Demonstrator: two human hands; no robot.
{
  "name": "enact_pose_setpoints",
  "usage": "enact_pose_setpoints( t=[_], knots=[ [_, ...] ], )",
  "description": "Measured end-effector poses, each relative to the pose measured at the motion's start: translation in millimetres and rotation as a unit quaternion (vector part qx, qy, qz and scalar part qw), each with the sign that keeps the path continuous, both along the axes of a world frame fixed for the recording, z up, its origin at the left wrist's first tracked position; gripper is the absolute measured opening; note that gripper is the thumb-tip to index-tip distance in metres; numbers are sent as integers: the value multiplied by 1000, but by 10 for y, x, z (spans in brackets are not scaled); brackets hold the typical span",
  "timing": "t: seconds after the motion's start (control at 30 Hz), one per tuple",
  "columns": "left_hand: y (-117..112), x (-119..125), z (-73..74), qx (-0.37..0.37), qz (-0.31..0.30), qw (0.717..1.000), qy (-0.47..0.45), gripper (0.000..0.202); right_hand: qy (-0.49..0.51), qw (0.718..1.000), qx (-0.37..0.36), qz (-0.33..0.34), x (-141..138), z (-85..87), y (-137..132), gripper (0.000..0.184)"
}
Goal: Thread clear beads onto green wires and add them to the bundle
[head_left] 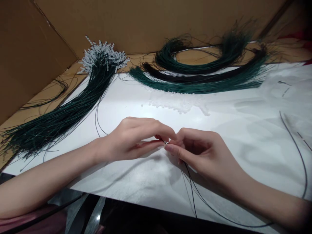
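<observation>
My left hand (138, 138) and my right hand (204, 149) meet fingertip to fingertip just above the white tabletop (136, 182). My left thumb and fingers pinch at a tiny pale, shiny piece (166, 142), too small to name. Closed in a pinch, my right hand grips thin dark cords (191, 185), which hang below its fingers and curve off to the lower right. Beyond my hands lies a heap of small translucent white beads (175, 101).
A long bundle of dark green cords (80, 107), tipped with white beads (104, 55), lies at the left. Curved bundles of green cord (207, 87) and black cord (190, 76) lie at the back. Cardboard walls (146, 26) enclose the far side. Clear plastic (280, 84) lies at the right.
</observation>
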State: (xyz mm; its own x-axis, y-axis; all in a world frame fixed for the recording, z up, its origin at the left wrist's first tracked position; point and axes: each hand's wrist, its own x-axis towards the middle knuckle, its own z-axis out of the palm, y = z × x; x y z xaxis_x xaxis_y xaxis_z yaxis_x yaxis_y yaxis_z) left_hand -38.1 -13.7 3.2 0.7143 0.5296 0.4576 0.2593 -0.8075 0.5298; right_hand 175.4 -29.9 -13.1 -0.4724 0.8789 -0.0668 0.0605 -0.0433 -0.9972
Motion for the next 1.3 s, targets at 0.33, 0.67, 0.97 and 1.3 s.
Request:
enact_pose_setpoints(
  t=[0.33,0.67,0.97,1.3],
  knots=[
    [-7,1,-11,-80,34,995,-39,38,26,998,-42,-24,-29,-22,1,20],
    [12,-16,-25,-160,58,983,-74,30,-8,999,-25,-19,-7,-8,-13,17],
    [-3,16,-2,-192,45,978,-69,28,-19,1000,-16,-9,-15,-12,-13,15],
    [-30,44,-18,-227,43,970,-75,23,-28,1000,11,3,-12,-35,-7,8]
  ],
)
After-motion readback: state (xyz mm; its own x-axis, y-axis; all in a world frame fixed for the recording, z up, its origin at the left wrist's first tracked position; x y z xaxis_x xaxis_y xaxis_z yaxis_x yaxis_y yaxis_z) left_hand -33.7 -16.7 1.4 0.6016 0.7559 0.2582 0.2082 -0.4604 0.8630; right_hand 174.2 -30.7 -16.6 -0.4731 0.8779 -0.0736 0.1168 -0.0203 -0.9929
